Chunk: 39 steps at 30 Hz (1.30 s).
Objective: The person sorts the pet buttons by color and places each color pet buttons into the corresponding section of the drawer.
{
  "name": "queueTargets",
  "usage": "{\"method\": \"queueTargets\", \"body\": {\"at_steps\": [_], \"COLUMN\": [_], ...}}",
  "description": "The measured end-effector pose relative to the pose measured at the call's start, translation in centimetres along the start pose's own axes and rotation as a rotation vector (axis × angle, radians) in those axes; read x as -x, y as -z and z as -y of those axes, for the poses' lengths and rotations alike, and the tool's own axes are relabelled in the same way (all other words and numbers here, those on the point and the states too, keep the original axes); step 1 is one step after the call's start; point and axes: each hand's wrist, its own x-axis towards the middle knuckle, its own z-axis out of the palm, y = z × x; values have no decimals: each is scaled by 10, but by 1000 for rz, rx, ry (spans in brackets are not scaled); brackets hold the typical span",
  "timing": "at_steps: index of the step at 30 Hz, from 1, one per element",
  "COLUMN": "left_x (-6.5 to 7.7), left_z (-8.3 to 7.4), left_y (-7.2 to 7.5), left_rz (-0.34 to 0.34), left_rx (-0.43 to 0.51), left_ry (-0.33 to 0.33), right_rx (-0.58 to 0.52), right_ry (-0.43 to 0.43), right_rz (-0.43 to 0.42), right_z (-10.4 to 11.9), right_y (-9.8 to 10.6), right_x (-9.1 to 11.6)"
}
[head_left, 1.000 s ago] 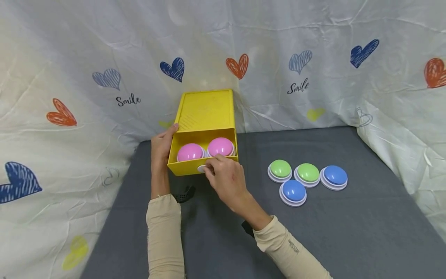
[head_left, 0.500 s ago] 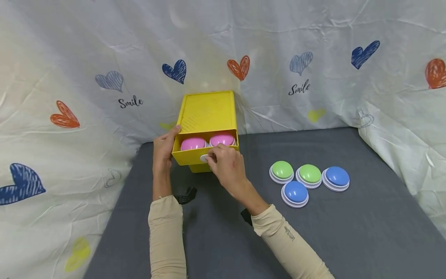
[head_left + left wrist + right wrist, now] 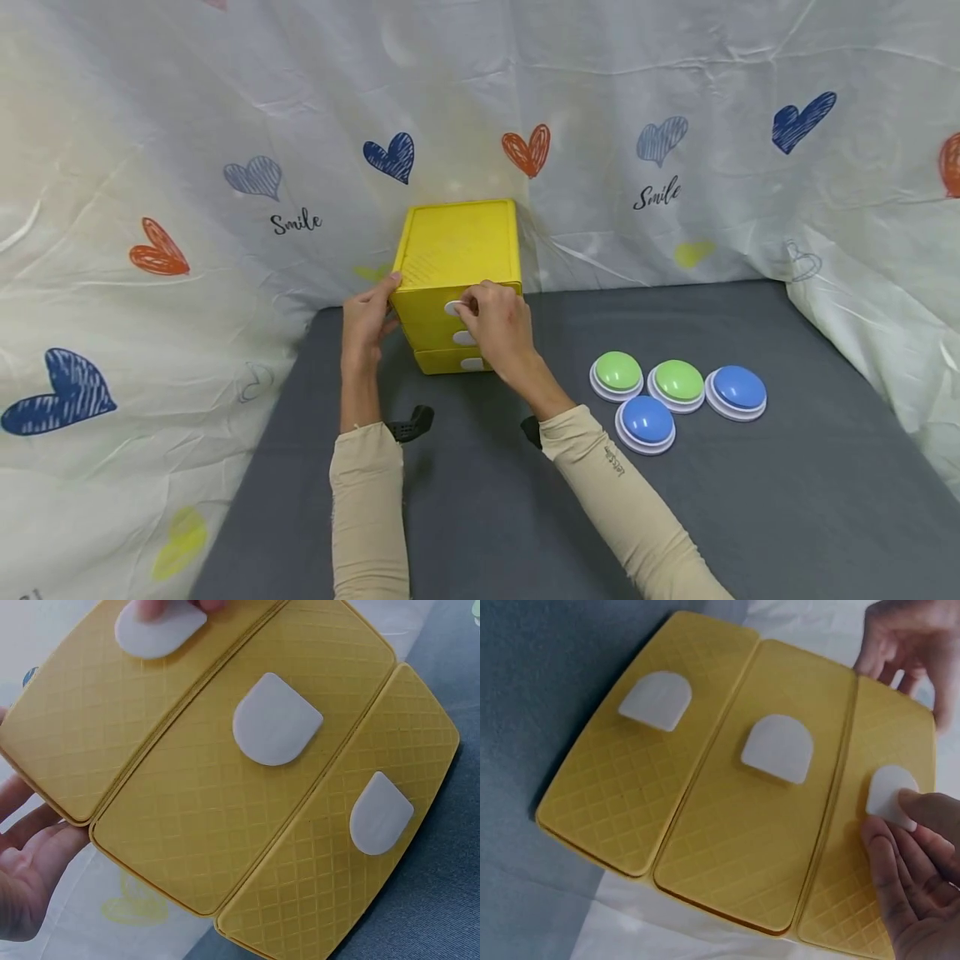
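A yellow three-drawer box stands at the back of the table against the curtain. All its drawer fronts sit flush, each with a white handle tab. My right hand pinches the top drawer's tab between thumb and fingers. My left hand rests on the box's left side, its thumb at the front top corner. In the right wrist view, the left hand's fingers lie along that side. The top drawer's inside is hidden.
Two green dome buttons and two blue ones on white bases stand grouped at the right of the dark table. A white curtain printed with hearts hangs behind and along the sides.
My right hand has pushed the top drawer inward until its front is flush. The two pink dome buttons inside are now out of sight. My left hand keeps its place at the box.
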Motion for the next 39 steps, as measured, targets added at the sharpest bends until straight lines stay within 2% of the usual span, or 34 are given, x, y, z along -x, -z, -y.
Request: {"method": "queueTargets", "body": {"at_steps": [5,10,15,20,24,29,35,39], "left_x": [0,-1,0,-1,-2,-2,-1,-1], "left_z": [-1,-3,-2,-2,-3,-2,0,1], "left_y": [0,-2,-1,-4,-7,-4,-5,-4], "left_rz": [-27,-12,-37,-36,-34,-47,-41,-67], "left_rx": [-7,-31,-7,-6,-11,-19,3,13], "left_ry": [5,-1,21,-3,-5,13,-1,-1], "right_rx": [5,-9,-46,-45,-41,-123,-145,-160], "right_ry": [6,-30,-65,-95,-132,-141,-125,-87], "right_rz": [-11,-48,-23,-24,11,110,111,136], "right_z": [-2,-3,-4,-10,-19,-24,-26,-25], "right_y": [-5,-7,-9,-10,-16,-31,-35,-35], "right_x": [-1,0,3,8,19,31,35,36]}}
